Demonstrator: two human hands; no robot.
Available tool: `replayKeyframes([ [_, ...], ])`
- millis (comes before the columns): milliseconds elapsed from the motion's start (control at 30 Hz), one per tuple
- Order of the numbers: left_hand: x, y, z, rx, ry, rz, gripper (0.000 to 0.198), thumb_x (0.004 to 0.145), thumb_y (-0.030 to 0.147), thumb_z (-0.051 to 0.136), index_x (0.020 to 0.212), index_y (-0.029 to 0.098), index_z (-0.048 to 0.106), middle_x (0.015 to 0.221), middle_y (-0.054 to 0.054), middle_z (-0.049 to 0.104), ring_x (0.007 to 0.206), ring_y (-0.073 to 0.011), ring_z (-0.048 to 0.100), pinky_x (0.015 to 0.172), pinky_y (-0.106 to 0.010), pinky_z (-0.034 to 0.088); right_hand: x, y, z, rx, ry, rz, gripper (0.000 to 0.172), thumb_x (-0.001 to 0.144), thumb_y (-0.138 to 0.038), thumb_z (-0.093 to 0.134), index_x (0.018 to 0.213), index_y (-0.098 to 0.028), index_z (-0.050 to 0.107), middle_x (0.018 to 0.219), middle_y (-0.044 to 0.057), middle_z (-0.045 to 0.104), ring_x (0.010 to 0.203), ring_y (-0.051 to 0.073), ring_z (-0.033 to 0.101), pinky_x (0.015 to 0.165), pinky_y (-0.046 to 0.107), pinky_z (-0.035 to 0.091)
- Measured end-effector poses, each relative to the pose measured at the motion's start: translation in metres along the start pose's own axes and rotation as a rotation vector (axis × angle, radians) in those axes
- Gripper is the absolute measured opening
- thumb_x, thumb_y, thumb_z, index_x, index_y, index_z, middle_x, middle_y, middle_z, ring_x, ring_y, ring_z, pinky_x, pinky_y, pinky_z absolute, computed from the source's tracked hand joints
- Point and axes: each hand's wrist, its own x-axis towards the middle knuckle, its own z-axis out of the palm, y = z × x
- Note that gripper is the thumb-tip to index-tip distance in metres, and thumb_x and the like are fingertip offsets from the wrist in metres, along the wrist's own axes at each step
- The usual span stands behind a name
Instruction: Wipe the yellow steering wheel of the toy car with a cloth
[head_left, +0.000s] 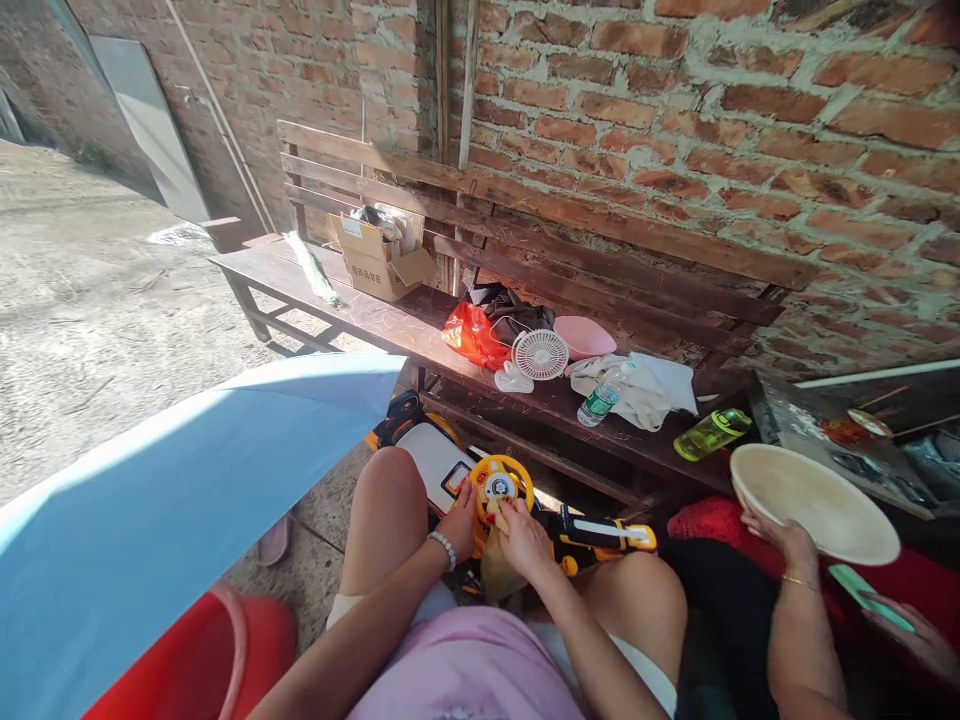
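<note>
Between my knees stands a yellow and black ride-on toy with a yellow steering wheel, which has a white hub. My left hand, with a beaded bracelet at its wrist, is closed on the left side of the wheel. My right hand pinches a tan cloth against the lower part of the wheel, and the rest of the cloth hangs below. A white panel of the toy lies left of the wheel. To the right extends a black, white and yellow part.
Ahead, a wooden bench bears a cardboard box, red bag, small fan and water bottle. A blue sheet and red tub are at left. At right, another person holds a pale basin and green-handled tool.
</note>
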Motion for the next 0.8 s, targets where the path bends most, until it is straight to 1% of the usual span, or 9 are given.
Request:
replayKeyframes([
  [100, 0.000, -0.001, 0.000, 0.010, 0.000, 0.000, 0.120, 0.073, 0.007, 0.069, 0.179, 0.019, 0.014, 0.185, -0.014, -0.010, 0.156, -0.0466, 0.048, 0.127, -0.056, 0.046, 0.016, 0.001, -0.006, -0.003, 0.091, 0.031, 0.056, 0.102, -0.020, 0.053, 0.157, -0.025, 0.055, 0.150, 0.014, 0.060, 0.123, 0.025, 0.071, 0.100, 0.033, 0.054],
  [200, 0.001, -0.003, 0.000, -0.012, 0.001, 0.025, 0.121, 0.073, 0.010, 0.070, 0.179, 0.018, 0.014, 0.186, -0.013, -0.009, 0.163, -0.0441, 0.037, 0.133, -0.054, 0.038, 0.023, 0.007, 0.001, -0.030, 0.045, 0.077, 0.055, 0.102, -0.018, 0.050, 0.156, -0.023, 0.056, 0.156, 0.015, 0.057, 0.124, 0.026, 0.072, 0.103, 0.035, 0.054],
  [300, 0.002, -0.005, 0.000, -0.042, 0.004, 0.042, 0.121, 0.071, 0.012, 0.072, 0.179, 0.017, 0.015, 0.185, -0.012, -0.008, 0.169, -0.0406, 0.025, 0.138, -0.051, 0.030, 0.014, 0.014, 0.019, -0.057, 0.008, 0.080, 0.055, 0.100, -0.016, 0.049, 0.155, -0.021, 0.057, 0.158, 0.016, 0.057, 0.123, 0.027, 0.073, 0.101, 0.035, 0.055],
  [400, 0.002, -0.005, 0.001, -0.043, 0.007, 0.050, 0.119, 0.071, 0.010, 0.071, 0.177, 0.010, 0.018, 0.185, -0.016, -0.007, 0.170, -0.0385, 0.019, 0.139, -0.047, 0.026, -0.001, 0.017, 0.037, -0.079, 0.001, 0.053, 0.059, 0.097, -0.013, 0.050, 0.155, -0.021, 0.056, 0.165, 0.016, 0.052, 0.122, 0.027, 0.074, 0.100, 0.034, 0.056],
  [467, 0.002, -0.005, 0.002, -0.046, 0.010, 0.054, 0.117, 0.072, 0.009, 0.069, 0.177, 0.007, 0.018, 0.184, -0.018, -0.008, 0.171, -0.0376, 0.016, 0.139, -0.044, 0.025, -0.008, 0.018, 0.045, -0.075, 0.003, 0.042, 0.064, 0.094, -0.010, 0.050, 0.157, -0.021, 0.055, 0.168, 0.017, 0.049, 0.123, 0.027, 0.074, 0.101, 0.035, 0.056],
  [567, 0.002, -0.004, 0.001, -0.069, 0.026, 0.052, 0.115, 0.072, 0.009, 0.069, 0.176, 0.004, 0.020, 0.184, -0.020, -0.008, 0.170, -0.0395, 0.019, 0.139, -0.043, 0.025, -0.011, 0.018, 0.048, -0.035, 0.021, 0.033, 0.066, 0.093, -0.010, 0.052, 0.158, -0.021, 0.055, 0.168, 0.018, 0.049, 0.124, 0.029, 0.074, 0.103, 0.038, 0.057],
  [667, 0.003, -0.004, 0.001, -0.116, 0.044, 0.053, 0.112, 0.073, 0.011, 0.070, 0.176, 0.007, 0.025, 0.184, -0.020, -0.005, 0.166, -0.0440, 0.029, 0.138, -0.048, 0.028, -0.008, 0.021, 0.046, 0.004, 0.027, 0.027, 0.065, 0.093, -0.011, 0.055, 0.157, -0.022, 0.057, 0.168, 0.018, 0.049, 0.124, 0.029, 0.074, 0.104, 0.038, 0.057],
  [733, 0.003, -0.004, 0.001, -0.132, 0.050, 0.055, 0.110, 0.075, 0.014, 0.070, 0.176, 0.009, 0.026, 0.184, -0.019, -0.004, 0.164, -0.0453, 0.035, 0.137, -0.051, 0.031, -0.003, 0.024, 0.043, 0.030, 0.037, 0.025, 0.065, 0.093, -0.011, 0.055, 0.157, -0.022, 0.057, 0.168, 0.017, 0.049, 0.128, 0.029, 0.072, 0.106, 0.036, 0.056],
  [800, 0.003, -0.004, 0.002, -0.109, 0.043, 0.048, 0.112, 0.075, 0.015, 0.069, 0.177, 0.009, 0.024, 0.184, -0.019, -0.006, 0.163, -0.0449, 0.036, 0.136, -0.053, 0.034, 0.002, 0.028, 0.039, 0.058, 0.070, 0.029, 0.065, 0.095, -0.012, 0.054, 0.159, -0.023, 0.056, 0.169, 0.014, 0.049, 0.134, 0.027, 0.069, 0.109, 0.035, 0.055],
])
